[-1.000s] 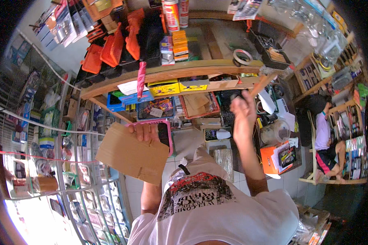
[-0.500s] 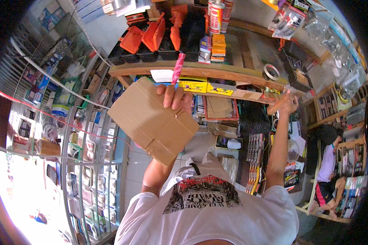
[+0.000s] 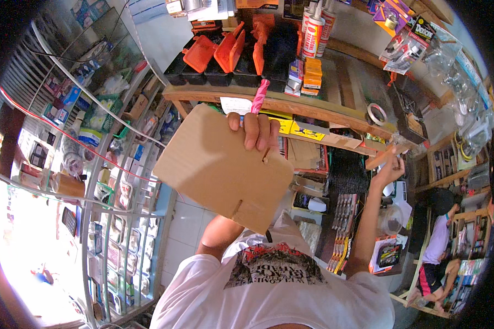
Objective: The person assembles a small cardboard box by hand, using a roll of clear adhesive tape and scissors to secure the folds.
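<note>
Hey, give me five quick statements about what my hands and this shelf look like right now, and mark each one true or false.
1. The left hand holds cardboard. True.
2. The right hand is holding the tape roll. False: the tape roll lies on the shelf, apart from that hand.
3. The tubes stand upright. True.
4. The cardboard is bright blue. False: it is brown.
5. The orange flaps are to the left of the tubes. True.
</note>
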{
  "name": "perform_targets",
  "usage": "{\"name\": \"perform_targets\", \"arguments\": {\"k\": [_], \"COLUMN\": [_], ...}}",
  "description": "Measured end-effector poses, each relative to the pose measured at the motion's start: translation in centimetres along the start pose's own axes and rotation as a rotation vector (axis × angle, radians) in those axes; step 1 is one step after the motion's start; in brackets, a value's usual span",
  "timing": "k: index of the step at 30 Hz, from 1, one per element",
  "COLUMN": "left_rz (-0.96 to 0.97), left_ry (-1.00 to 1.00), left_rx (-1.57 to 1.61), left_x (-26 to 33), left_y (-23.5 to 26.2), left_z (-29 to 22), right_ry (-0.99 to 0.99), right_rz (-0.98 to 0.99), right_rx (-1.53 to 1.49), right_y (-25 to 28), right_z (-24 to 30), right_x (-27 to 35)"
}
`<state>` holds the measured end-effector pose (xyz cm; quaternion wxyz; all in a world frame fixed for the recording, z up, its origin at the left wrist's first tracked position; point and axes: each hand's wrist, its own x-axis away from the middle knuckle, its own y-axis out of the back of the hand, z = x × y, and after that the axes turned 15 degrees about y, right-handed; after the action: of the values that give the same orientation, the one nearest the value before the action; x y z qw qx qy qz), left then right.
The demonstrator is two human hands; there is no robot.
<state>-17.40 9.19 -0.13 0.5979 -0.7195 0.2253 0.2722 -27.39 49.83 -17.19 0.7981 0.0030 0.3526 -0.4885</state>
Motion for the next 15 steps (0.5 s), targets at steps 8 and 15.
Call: {"name": "perform_targets", "arguments": {"k": [8, 15], "left_rz": [0.113, 0.137], "left_ry": [-0.165, -0.177], "left_rx": [-0.406, -0.533], "left_x": [0.6, 1.5], "left_y": [1.6, 0.5], "left_z": [-2.5, -3.7], "right_ry": [0.357, -1.070], "right_rz": [1.232, 1.185], "right_rx": [-0.459, -0.765], "right_y": [-3.6, -3.4], "right_z": [29.5, 32.9], "right_x": [11.4, 15.4]}}
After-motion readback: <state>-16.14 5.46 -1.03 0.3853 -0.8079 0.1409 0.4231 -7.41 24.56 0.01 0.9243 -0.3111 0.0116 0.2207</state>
